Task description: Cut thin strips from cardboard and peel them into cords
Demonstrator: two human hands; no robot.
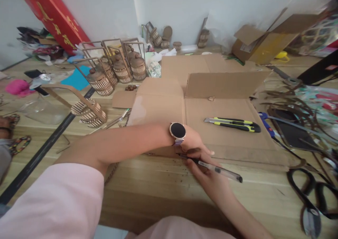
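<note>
My right hand [211, 177] is closed around a clear-barrelled pen [221, 172]. The pen's tip points left, at the near edge of a flattened cardboard box [158, 108]. My left hand [194, 140], with a round-faced watch [177, 130] on its wrist, reaches across the cardboard and meets the right fingers. Its fingers are bent down and partly hidden. A small dark brown piece [194, 150] shows between the two hands; its shape is mostly covered. Beyond them, a yellow-and-black utility knife [232, 124] lies on the cardboard, blade to the left.
Several woven bamboo baskets with tall handles [123, 68] stand at the back left, one basket [89, 112] nearer. Black-handled shears [311, 203] lie at the right front. Beside the cardboard are a dark phone [293, 130] and brown strips. An open carton [256, 42] stands behind.
</note>
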